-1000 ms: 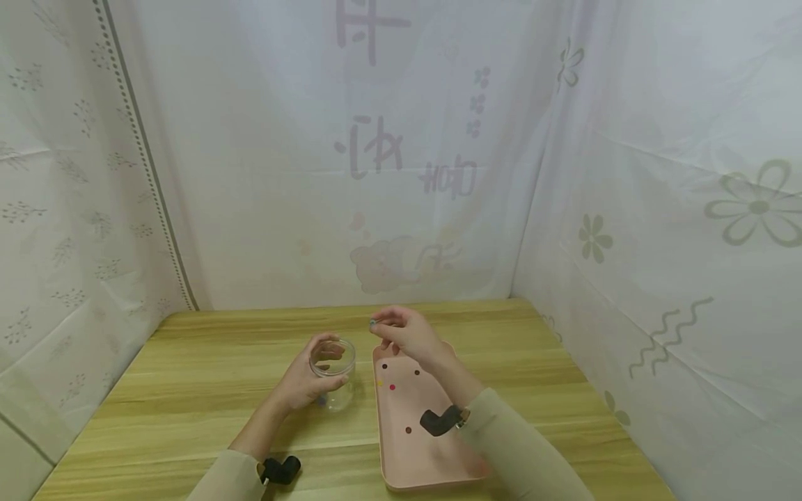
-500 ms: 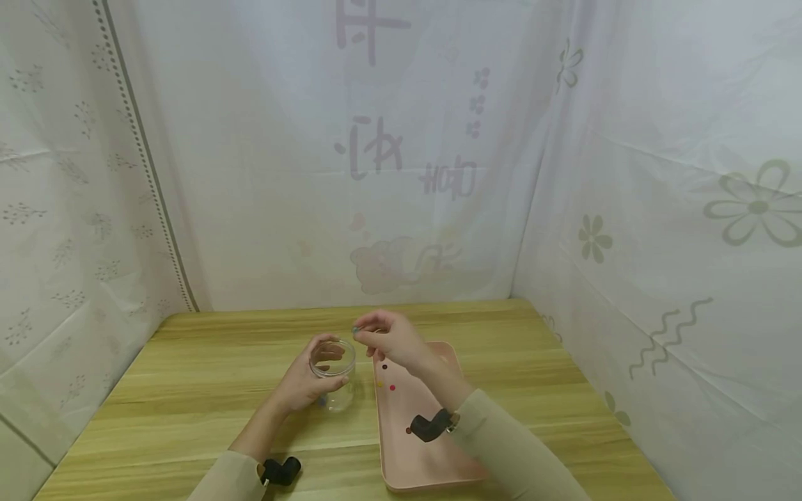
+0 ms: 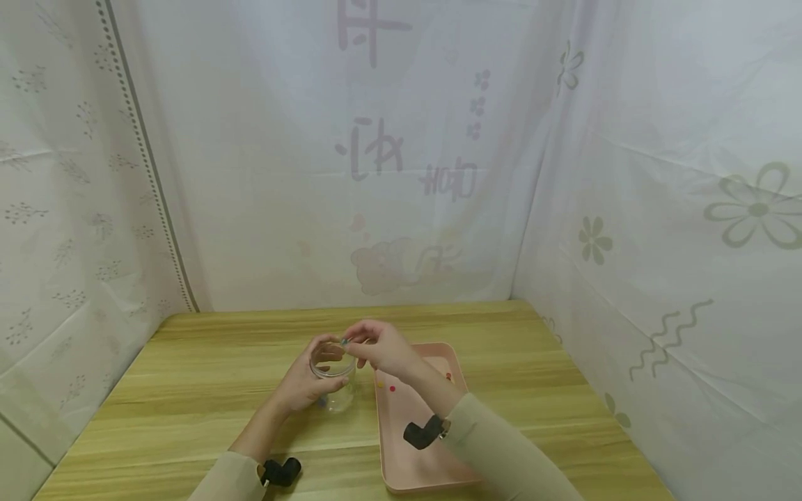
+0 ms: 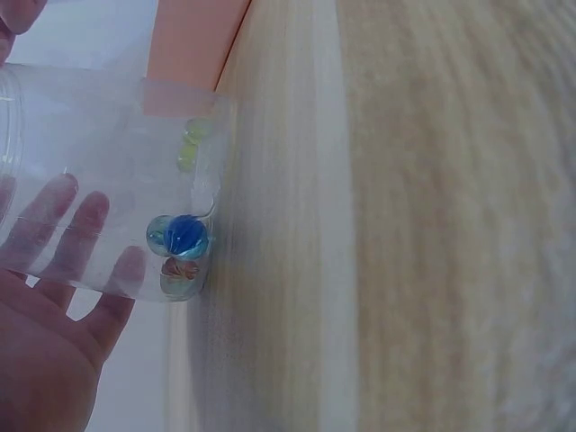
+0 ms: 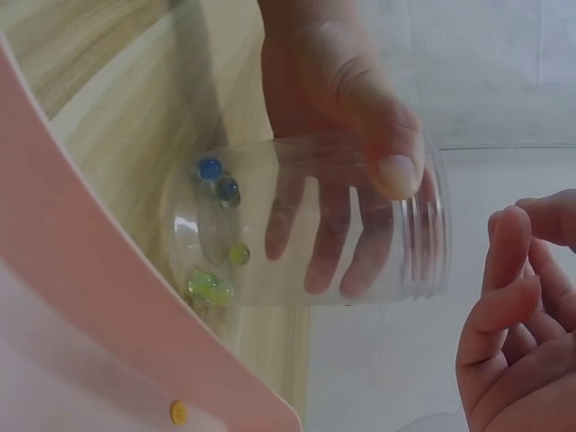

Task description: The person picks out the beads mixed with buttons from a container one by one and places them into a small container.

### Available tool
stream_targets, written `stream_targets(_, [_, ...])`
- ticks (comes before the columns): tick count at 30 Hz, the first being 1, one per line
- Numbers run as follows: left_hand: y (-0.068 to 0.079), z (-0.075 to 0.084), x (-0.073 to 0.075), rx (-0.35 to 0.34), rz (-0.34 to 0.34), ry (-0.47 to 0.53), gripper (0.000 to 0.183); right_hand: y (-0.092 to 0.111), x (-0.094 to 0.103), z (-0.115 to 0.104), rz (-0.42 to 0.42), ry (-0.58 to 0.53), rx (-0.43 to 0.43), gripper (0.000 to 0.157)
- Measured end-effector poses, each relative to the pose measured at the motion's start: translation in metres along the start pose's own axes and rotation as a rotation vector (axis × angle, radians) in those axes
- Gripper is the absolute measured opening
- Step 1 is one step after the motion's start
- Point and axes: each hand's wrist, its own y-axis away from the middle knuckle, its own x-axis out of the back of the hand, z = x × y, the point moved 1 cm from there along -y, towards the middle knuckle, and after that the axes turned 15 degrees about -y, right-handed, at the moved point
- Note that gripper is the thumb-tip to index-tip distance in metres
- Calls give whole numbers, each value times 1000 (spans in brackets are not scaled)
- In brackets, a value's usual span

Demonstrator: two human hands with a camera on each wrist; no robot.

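A clear, wide-mouthed jar (image 3: 339,398) stands upright on the wooden table, its screw-threaded rim uppermost. My left hand (image 3: 299,381) grips its upper part, fingers behind and thumb at the near side. Several glass marbles lie on the jar's bottom, among them a blue marble (image 4: 186,238) and a yellow-green marble (image 5: 238,254). Right at the far-right edge of the rim, my right hand (image 3: 383,352) pinches a small blue-green marble (image 3: 344,342) between thumb and fingertips. In the right wrist view, the fingers hide that marble.
Just right of the jar lies a shallow pink tray (image 3: 396,452), partly under the right forearm. It holds small buttons, including a yellow button (image 5: 179,413) and a red button (image 3: 392,389). Printed white curtains (image 3: 263,209) surround the table (image 3: 207,390) at back and sides.
My right hand has moved left and slightly down from above the tray to the jar's rim, carrying the marble. The left hand and jar have stayed in place.
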Motion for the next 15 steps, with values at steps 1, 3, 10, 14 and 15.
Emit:
stream_targets(1, [0,0,0,0,0,0,77,0,-1,1,-3,11,-1,28])
stream_targets(3, [0,0,0,0,1,0,77,0,-2,3,-11,28,0,26])
stream_targets(10, [0,1,0,10,4,-4,78,1,-6,7,-41,96,10,26])
stream_targets(14, [0,1,0,14,5,-7,80,2,-7,7,-51,105,15,29])
stream_targets(15, [0,1,0,14,5,-8,80,2,-7,8,-51,106,15,29])
